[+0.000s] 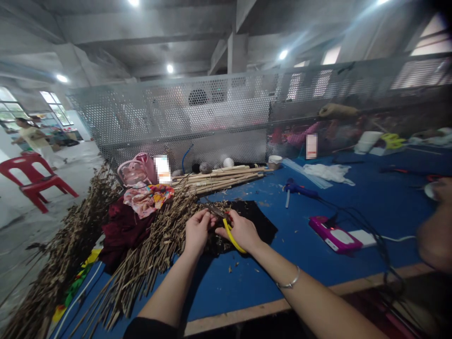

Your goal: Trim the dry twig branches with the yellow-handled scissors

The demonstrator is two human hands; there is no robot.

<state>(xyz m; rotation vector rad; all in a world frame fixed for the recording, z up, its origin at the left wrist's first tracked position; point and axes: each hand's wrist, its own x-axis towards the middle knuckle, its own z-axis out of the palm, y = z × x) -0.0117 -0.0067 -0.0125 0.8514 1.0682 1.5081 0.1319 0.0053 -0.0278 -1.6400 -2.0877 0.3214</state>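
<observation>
Head view, right hand [245,231] gripping yellow-handled cutters [230,236], left hand [197,229] curled, grip unclear, dried stalks [164,238] alongside.

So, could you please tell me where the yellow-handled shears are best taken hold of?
I'd grip the yellow-handled shears by the yellow handle, coming from the near right, where the right hand has them. The handle slopes back toward the wearer, while the dark metal blades point away and leftward, close to the left hand's fingertips, so that end is probably best avoided.
</observation>
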